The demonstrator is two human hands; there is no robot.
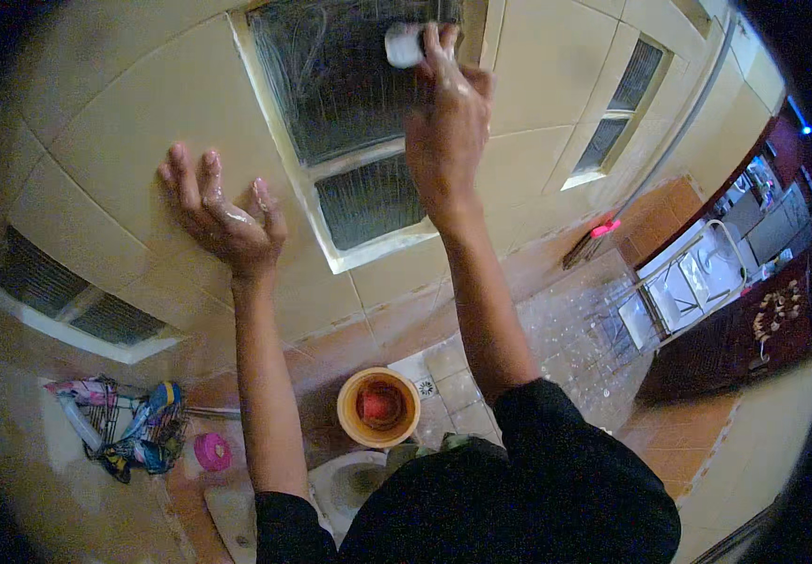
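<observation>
My right hand [448,136] is raised to a framed window [331,94] and grips a small white pad [404,45] against or just before the dark glass. The pad looks like a sponge, partly covered by my fingers. Streaks and smears run over the pane. Left of the frame, my left hand [227,221] rests with fingers spread on the beige tiled wall [133,103], holding nothing. Both hands look wet, with foam on the fingers.
Below stands an orange bucket [346,404] with a red thing inside, beside a toilet [326,498]. A wire rack [124,414] with packets hangs at lower left, near a pink round item [211,451]. A metal-framed chair [683,282] stands right, past a pink-topped brush [603,228].
</observation>
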